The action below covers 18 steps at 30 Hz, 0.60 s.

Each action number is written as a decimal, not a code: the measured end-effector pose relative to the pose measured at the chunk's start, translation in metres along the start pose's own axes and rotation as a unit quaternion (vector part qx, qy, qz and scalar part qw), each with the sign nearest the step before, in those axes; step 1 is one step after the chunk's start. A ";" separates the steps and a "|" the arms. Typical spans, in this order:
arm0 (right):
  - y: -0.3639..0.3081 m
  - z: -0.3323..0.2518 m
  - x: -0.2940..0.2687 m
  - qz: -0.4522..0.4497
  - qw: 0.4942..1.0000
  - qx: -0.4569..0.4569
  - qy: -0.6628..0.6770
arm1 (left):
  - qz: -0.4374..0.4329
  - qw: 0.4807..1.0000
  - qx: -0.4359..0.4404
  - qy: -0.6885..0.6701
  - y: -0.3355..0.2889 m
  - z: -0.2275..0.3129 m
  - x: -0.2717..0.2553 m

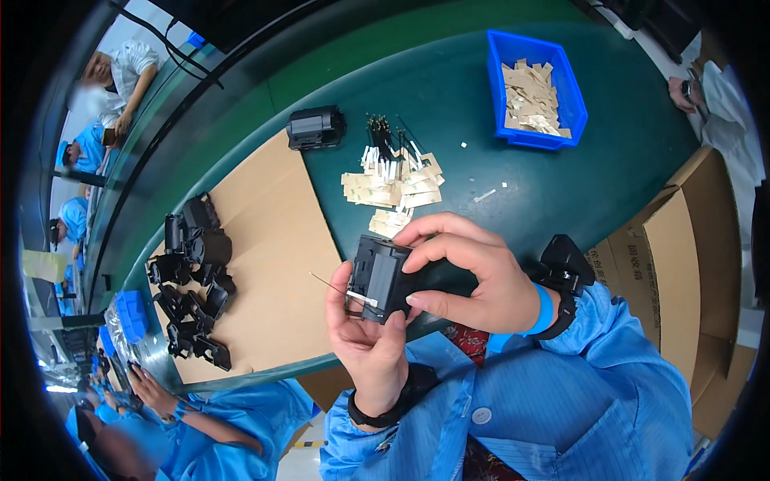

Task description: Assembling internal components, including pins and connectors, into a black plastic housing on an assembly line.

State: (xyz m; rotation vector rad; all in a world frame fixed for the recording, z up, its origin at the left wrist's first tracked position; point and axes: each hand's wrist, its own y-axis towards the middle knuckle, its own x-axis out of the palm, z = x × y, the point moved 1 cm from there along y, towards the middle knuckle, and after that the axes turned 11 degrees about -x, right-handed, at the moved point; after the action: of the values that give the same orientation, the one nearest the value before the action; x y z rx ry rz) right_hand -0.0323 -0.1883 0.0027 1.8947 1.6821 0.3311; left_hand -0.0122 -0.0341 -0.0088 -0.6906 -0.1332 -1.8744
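A black, box-shaped plastic housing [387, 275] is held tilted in front of my chest. My left hand [365, 345] grips its lower left side between thumb and fingers. On the other side, my right hand [473, 276] has its fingers curled along the upper right edge, thumb against the side. A small white strip with a thin wire [361, 298] lies across the lower face, its wire end sticking out past my left fingers. Just beyond the housing is a pile of thin black cables with white ends [385, 152], beside beige paper-backed pads [401, 188].
Several black plastic parts [192, 280] stand on a cardboard sheet [281, 264] at left. Another black housing [315, 127] sits at its far corner. A blue bin [501, 88] holds beige paper pieces. An open cardboard box [690, 264] is at right. A co-worker's hand [152, 393] is at lower left.
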 end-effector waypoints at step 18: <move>-0.002 -0.013 0.014 0.011 0.965 -0.177 -0.194 | -0.060 0.994 0.027 -0.085 0.003 0.000 -0.003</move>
State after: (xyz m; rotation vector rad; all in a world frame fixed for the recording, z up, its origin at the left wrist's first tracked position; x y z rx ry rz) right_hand -0.0389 -0.1710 0.0090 1.5903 1.2493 0.2300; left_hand -0.0083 -0.0327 -0.0109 -0.8199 -0.3415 -1.9159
